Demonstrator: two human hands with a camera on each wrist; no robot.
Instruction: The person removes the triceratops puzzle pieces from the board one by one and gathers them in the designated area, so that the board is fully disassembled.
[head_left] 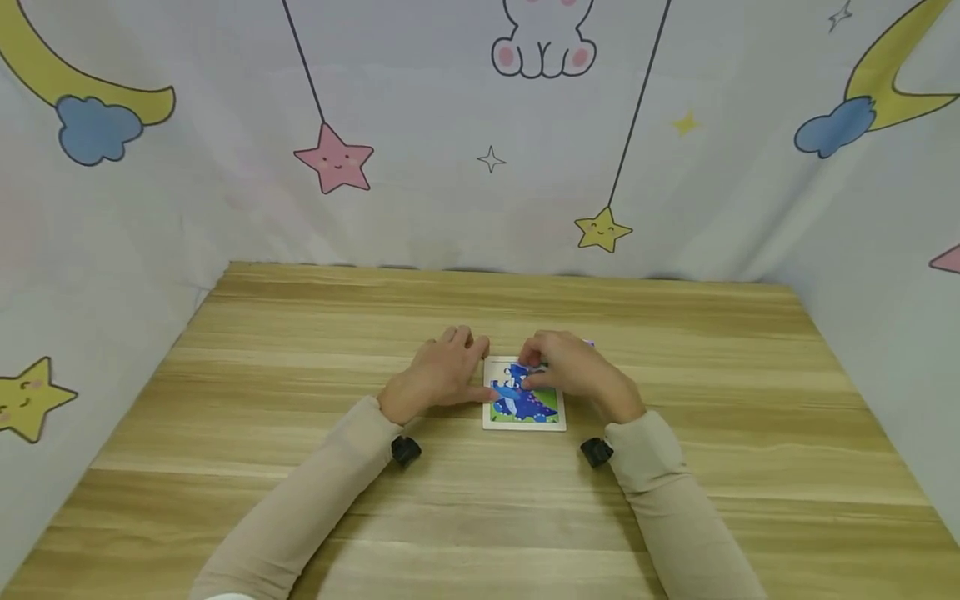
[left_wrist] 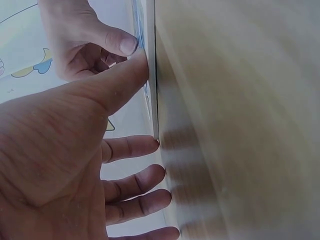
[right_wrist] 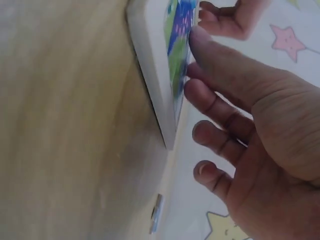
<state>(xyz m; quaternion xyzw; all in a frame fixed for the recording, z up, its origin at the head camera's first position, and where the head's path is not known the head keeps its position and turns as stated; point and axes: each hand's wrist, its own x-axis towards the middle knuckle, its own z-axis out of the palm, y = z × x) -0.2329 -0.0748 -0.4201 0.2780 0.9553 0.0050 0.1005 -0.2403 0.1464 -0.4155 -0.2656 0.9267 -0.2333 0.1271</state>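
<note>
- Bracing the flat, square, white-rimmed puzzle board (head_left: 525, 428) is my left hand (head_left: 441, 371) in the head view: its thumb rests over the left side while the fingers lie around the far left corner. The board sits on the striped wood-grain table (head_left: 480, 517), between my hands.
- Across the board in that view, my right hand (head_left: 573, 367) bends over its far right part, thumb and forefinger on the blue dinosaur picture (head_left: 532, 407). Whether they pinch a loose piece I cannot tell. Jigsaw outlines show pale at the far left of the picture, so I judge that area unfinished. A small purple-edged scrap (head_left: 589, 342) peeks out behind that hand.
- From the left wrist, my left thumb presses on the board's edge, and the four fingers are spread, tips down by the tabletop. That seems a good brace; light pressure should stop the board sliding without covering the picture.
- From the right wrist, my thumb tip touches the picture's face, the other fingers loosely bent and apart. I would line up tabs with their gaps first, then press straight down until the surface feels flush, never forcing a tilted edge.
</note>
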